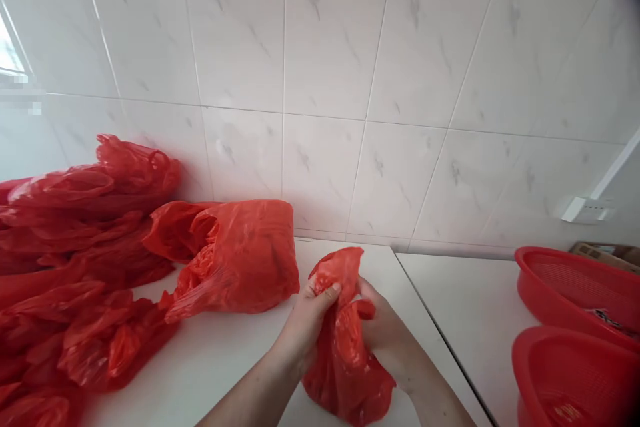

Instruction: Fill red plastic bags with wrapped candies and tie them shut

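Observation:
A crumpled red plastic bag (345, 373) is gathered between my two hands, just above the white table. My left hand (316, 307) grips its upper part from the left, thumb lying across the plastic. On the other side my right hand (377, 323) holds the bag too, its fingers mostly hidden behind the folds. The bag's top sticks up above both hands and its lower part hangs down. Left of my hands lies a filled red plastic bag (255, 257), its loose mouth turned toward the left.
Many crumpled red bags (75, 247) are heaped along the left side. Two red plastic baskets (530, 280) stand at the right, small items inside. A seam divides the white tabletop (465, 293). Behind is a tiled wall (325, 47) with a socket (587, 210); a cardboard box (605, 253) sits back right.

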The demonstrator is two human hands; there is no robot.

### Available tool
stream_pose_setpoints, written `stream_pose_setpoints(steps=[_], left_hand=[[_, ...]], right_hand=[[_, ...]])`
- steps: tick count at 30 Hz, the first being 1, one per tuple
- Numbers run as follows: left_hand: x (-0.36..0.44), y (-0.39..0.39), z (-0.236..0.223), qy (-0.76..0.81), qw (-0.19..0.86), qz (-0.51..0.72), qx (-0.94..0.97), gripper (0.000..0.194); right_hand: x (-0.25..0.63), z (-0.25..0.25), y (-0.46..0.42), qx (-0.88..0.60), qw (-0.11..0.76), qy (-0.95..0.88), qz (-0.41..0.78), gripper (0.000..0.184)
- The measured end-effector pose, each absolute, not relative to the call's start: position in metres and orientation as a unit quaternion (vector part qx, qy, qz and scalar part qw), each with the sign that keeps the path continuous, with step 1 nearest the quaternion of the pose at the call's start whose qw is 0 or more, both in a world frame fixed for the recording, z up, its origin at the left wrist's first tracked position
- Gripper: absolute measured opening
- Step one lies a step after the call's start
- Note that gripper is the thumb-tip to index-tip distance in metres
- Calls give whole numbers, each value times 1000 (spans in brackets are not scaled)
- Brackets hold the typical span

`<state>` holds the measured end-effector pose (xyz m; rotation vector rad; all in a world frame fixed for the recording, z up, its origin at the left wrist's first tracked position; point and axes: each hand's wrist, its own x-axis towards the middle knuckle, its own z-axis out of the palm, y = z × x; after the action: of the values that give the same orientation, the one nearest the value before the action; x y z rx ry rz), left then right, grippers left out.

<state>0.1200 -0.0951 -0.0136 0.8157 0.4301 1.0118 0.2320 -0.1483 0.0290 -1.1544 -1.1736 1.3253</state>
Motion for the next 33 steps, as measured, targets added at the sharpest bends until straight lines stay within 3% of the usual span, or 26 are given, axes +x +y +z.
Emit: stream_pose_setpoints(steps=[3, 5, 15, 20, 23, 27, 29, 31, 33], left_hand=[[119, -96, -12, 206, 736, 428, 482, 8], [116, -97, -8, 219, 700, 420, 535, 8], [104, -108, 4, 205, 595, 354, 692, 11], [112, -110, -10, 244, 649, 403, 597, 33], [112, -105, -19, 266, 724, 403, 493, 42], [110, -97, -24, 267, 756, 427, 418, 34], [109, -97, -24, 267, 751, 433, 420, 32], [109, -99, -23, 273, 737, 438, 436, 31], [110, -102, -21, 289, 712, 445, 461, 29]], right_hand=[[231, 24, -144, -470, 485, -493, 549, 23], [232, 14, -140, -476, 488, -472, 559, 17], [232, -7, -131, -516, 539, -416, 520, 28], [236, -4, -135, -541, 518, -438, 498, 30], [245, -3, -142, -457, 510, -473, 554, 37], [258, -5, -146, -336, 506, -497, 620, 41], [261, -7, -146, -369, 499, -507, 598, 37], [260, -7, -143, -429, 488, -519, 556, 22], [257, -8, -140, -479, 491, -516, 514, 25]])
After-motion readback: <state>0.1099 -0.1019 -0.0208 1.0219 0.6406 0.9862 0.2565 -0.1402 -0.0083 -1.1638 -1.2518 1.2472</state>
